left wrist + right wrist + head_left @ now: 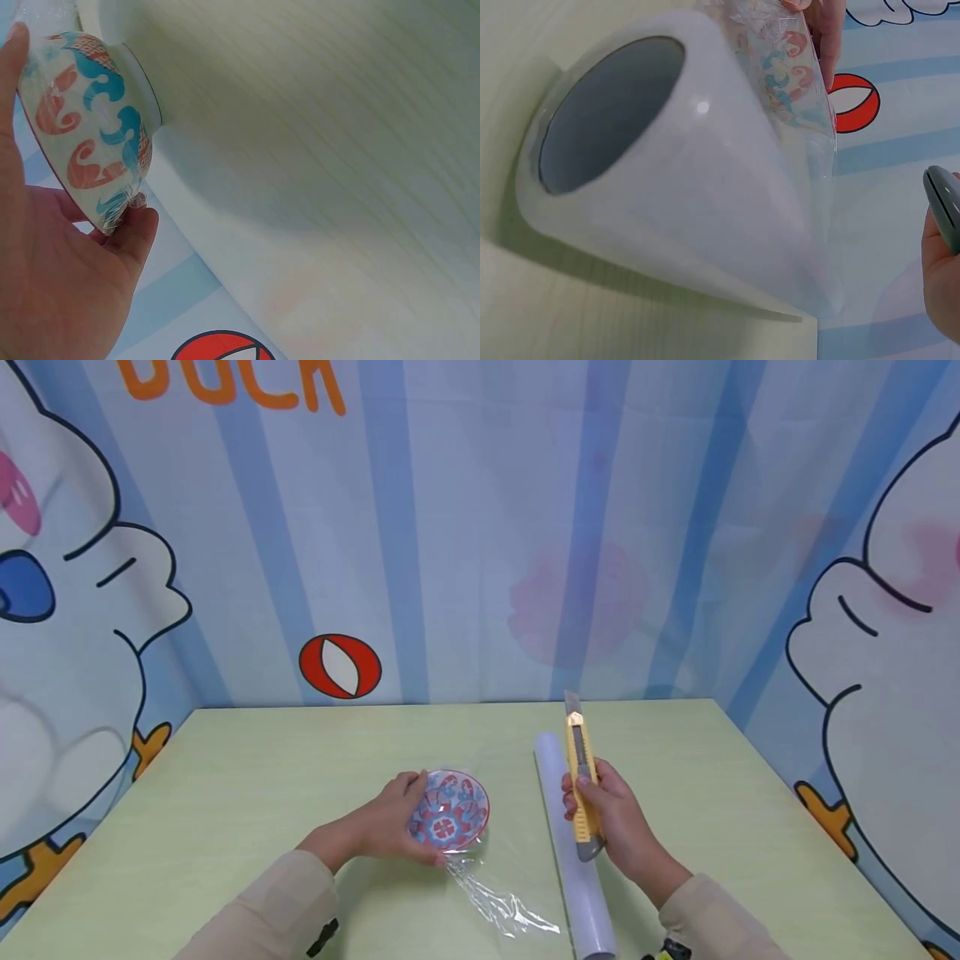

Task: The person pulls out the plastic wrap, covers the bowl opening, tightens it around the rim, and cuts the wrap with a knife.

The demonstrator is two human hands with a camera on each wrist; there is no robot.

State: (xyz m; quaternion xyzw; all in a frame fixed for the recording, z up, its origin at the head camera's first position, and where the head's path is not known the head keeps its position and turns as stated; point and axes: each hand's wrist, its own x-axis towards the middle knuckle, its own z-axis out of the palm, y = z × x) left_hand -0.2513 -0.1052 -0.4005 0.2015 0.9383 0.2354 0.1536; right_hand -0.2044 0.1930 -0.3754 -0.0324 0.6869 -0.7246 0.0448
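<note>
The left hand [392,823]'s fingers grip a tilted, patterned bowl [450,810] above the table [262,793], plastic wrap [498,897] trailing near and right. Farther right, the right hand [621,822]'s fingers clasp a yellow knife [581,760] by a white roll [576,877].

White roll [584,893] on pale-green table [262,777]

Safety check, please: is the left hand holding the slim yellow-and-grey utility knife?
No, the right hand grips the knife, while the left hand holds the round, red-and-blue patterned bowl.
</note>
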